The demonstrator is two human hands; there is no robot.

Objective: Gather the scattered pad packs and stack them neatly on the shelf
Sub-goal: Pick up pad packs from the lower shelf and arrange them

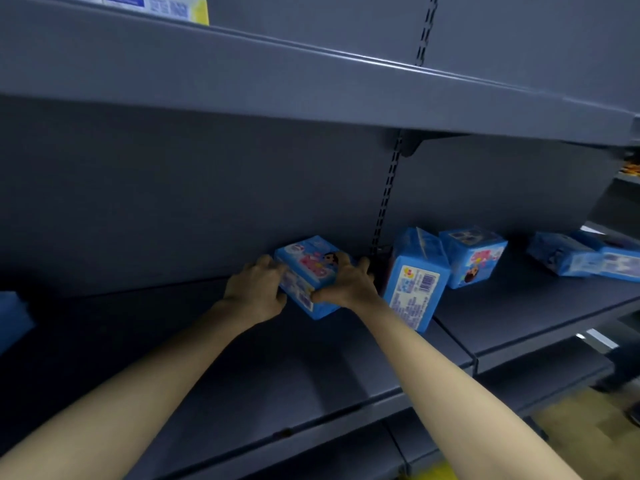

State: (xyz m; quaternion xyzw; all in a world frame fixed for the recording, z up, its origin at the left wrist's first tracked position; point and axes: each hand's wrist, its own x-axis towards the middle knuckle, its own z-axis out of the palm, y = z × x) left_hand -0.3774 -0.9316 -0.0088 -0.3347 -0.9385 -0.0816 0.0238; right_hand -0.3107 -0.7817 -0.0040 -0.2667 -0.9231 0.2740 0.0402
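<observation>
Both hands clasp one blue pad pack point(306, 277) far back on the grey shelf point(214, 341), close to the rear panel. The left hand point(254, 292) presses against its left face with fingers curled around the near corner. The right hand point(346, 284) covers the top and right side, fingers spread over the upper edge and thumb on the front. The pack sits skewed, one corner pointing at the camera, and whether it is touching the shelf or just lifted cannot be told.

Just right of the right hand a second pack point(414, 285) stands upright on its narrow end, leaning slightly. Behind it a third pack point(472, 256) is tilted, and a fourth pack point(585, 256) lies flat well to the right. A blue edge point(14, 317) shows at the far left; what it is cannot be told.

The main risk is the upright pack: it looks unsteady, and the right wrist is near enough that a sideways swing could probably tip it off the front edge. The wrapper also looks soft and glossy, so a loose squeeze may let the held pack slip or twist, leaving any stack crooked.
</observation>
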